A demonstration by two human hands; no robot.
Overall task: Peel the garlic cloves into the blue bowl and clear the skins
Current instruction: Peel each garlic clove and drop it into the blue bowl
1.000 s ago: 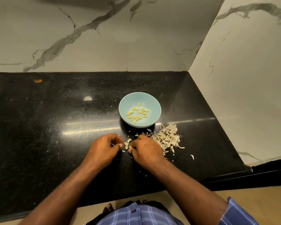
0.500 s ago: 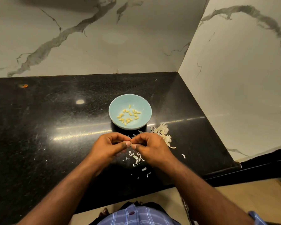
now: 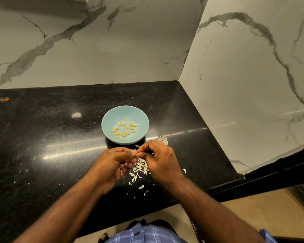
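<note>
A blue bowl (image 3: 140, 118) stands on the black counter with several peeled yellow garlic cloves (image 3: 125, 128) inside. Just in front of it my left hand (image 3: 113, 163) and my right hand (image 3: 159, 159) meet above the counter, fingertips together. Between them they pinch a small garlic clove (image 3: 136, 152), mostly hidden by the fingers. A pile of white garlic skins (image 3: 139, 170) lies on the counter under and between the hands, and a few more skins (image 3: 163, 139) show behind the right hand.
The black stone counter (image 3: 42, 137) ends at marble walls behind and on the right. A small orange speck (image 3: 4, 99) lies far left. Loose skin flakes (image 3: 144, 190) sit near the counter's front edge.
Both hands lifted off the counter and came together in front of the bowl, pinching a clove. The camera shifted, so the bowl and skins sit further left in view.
</note>
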